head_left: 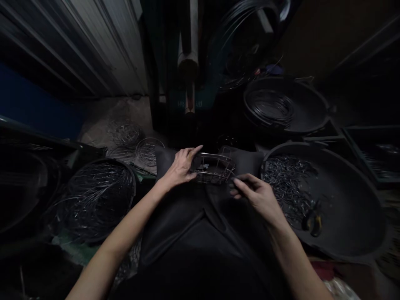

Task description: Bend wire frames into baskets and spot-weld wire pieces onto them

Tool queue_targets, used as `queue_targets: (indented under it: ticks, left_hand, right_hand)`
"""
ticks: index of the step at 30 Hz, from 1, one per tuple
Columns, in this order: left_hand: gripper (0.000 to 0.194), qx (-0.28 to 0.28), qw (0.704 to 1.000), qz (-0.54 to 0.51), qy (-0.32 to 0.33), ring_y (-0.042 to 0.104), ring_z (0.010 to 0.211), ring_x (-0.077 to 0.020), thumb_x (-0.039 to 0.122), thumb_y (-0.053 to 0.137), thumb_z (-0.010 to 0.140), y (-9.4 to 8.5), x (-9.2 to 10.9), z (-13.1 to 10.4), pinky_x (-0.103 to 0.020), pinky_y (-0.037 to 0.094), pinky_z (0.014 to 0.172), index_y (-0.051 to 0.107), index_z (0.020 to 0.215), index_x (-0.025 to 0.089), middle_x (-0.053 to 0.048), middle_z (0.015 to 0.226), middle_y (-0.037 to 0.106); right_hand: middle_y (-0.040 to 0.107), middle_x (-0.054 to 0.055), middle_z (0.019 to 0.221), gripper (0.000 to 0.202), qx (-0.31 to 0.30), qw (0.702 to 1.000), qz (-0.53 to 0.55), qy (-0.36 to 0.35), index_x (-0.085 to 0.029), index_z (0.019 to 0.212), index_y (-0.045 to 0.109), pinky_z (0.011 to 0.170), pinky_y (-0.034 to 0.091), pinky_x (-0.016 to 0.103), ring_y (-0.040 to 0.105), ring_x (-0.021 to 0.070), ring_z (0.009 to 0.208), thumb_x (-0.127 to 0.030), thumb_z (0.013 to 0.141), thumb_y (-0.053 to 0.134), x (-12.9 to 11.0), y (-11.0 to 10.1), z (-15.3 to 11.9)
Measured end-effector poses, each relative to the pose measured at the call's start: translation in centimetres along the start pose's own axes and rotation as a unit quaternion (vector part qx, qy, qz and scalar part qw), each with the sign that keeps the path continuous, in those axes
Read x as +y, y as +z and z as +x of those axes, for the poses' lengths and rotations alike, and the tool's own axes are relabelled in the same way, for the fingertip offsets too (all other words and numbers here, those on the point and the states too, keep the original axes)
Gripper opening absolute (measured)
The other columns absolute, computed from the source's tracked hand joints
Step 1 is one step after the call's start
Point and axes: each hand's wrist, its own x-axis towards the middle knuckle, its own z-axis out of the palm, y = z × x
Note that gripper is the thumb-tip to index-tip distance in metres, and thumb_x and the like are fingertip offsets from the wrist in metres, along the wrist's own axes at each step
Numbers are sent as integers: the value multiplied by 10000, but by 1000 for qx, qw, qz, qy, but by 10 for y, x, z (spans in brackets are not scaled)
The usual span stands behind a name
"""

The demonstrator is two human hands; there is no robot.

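On my feed, the left hand [184, 164] clasps the left end of a curved, silvery metal-wire frame [213, 172] above the dark-clothed lap [206, 246], thumb nearer, fingers farther. At its right end, the right hand [254, 191] presses thumb and fingertips together; I cannot tell whether they pinch wire.

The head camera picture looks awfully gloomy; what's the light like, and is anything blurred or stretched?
Head view: dim overall, the upper right nearly black; left hand and right hand fairly clear; thin glints along the wire frame; pale lettering too soft to read; the large lower-right basin seems stretched towards the edge, perhaps by a wide lens.
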Motion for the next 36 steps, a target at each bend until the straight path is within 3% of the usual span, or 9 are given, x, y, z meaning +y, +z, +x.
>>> queue_targets:
  ticks: [3,8,11,13,16,19,26,36]
  left_hand:
    - [841,-13,1000,-6,-10,461,1061,-263,190,603,716,-2,2,2,-429,404,931,184,1444,231,-92,1172,465]
    - [819,-31,999,-8,-3,504,999,-228,164,586,730,-6,3,4,-357,445,872,204,1444,285,-63,1135,481]
    - [763,-40,999,22,-1,516,990,-218,146,597,720,-6,3,3,-326,464,833,308,1407,312,-55,1141,470]
    - [748,-34,999,28,1,520,1002,-214,140,608,716,-7,3,3,-316,471,830,339,1392,318,-52,1150,465]
    - [753,-12,1000,15,6,526,1026,-209,133,620,716,-15,4,5,-313,474,853,336,1392,301,-54,1156,465]
    - [723,21,1000,13,4,529,1046,-207,117,625,710,-28,4,11,-311,478,873,378,1364,301,-52,1155,462]
    - [687,112,993,27,-21,520,1075,-225,85,611,698,-49,-8,28,-366,485,914,418,1326,286,-61,1147,459]
    - [610,183,982,34,-25,516,1100,-215,66,600,723,-52,-27,37,-414,471,965,454,1284,255,-62,1137,462]
  right_hand:
    - [634,11,596,430,-41,999,15,2,-152,724,578,464,510,218,629,135,515,-529,605,748,-9,24,17]
    - [612,-16,596,429,-28,998,45,19,-165,713,537,456,499,203,633,129,505,-501,573,763,-7,44,44]
    - [627,-15,624,372,-7,1000,25,3,-181,757,533,473,499,223,637,139,519,-474,635,726,-1,50,49]
    - [621,-19,606,308,19,998,-44,-35,-190,790,556,467,467,229,611,137,494,-466,711,670,1,53,47]
    - [610,-19,581,257,88,970,-185,-128,-201,794,600,497,427,243,555,131,478,-458,787,602,0,60,43]
    - [665,9,697,251,140,931,-260,-215,-217,810,618,583,444,266,583,155,570,-460,824,560,-7,68,47]
    - [691,82,777,330,168,866,-332,-333,-211,854,650,643,466,325,584,211,650,-488,879,473,-25,86,83]
    - [696,48,757,386,201,850,-278,-400,-197,850,683,657,449,270,573,175,677,-528,876,486,-24,107,117]
